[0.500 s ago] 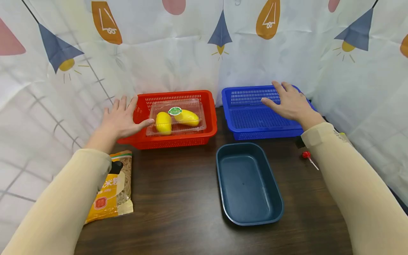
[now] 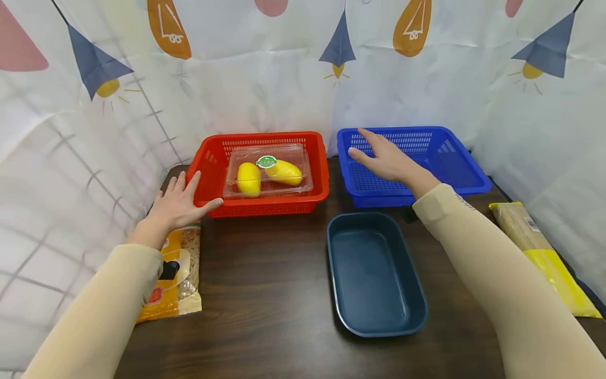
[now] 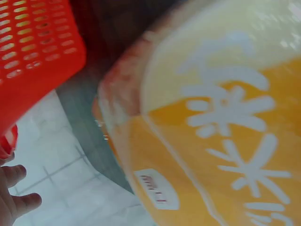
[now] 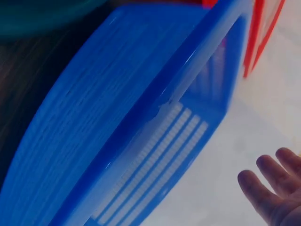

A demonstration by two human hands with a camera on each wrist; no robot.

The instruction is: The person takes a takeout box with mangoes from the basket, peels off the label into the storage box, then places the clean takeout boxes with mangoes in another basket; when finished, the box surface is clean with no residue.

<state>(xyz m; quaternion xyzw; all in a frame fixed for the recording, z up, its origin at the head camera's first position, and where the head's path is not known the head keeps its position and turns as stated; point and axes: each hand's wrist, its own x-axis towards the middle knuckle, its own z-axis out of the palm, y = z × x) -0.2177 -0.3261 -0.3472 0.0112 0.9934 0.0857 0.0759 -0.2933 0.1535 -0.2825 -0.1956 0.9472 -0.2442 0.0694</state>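
- Left hand (image 2: pixel 177 205): fingers spread wide, at left end of red basket (image 2: pixel 270 209); contact cannot be told.
- Right of left hand, inside that basket: clear box (image 2: pixel 272 190), two yellow fruits (image 2: pixel 284 173) within.
- Below left hand: orange bag (image 2: pixel 188 252), on the surface (image 2: pixel 255 295).
- Right hand (image 2: pixel 390 160): fingers extended, thumb apart, above blue basket (image 2: pixel 381 201).
- Nearer the person than right hand: dark tray (image 2: pixel 374 279).
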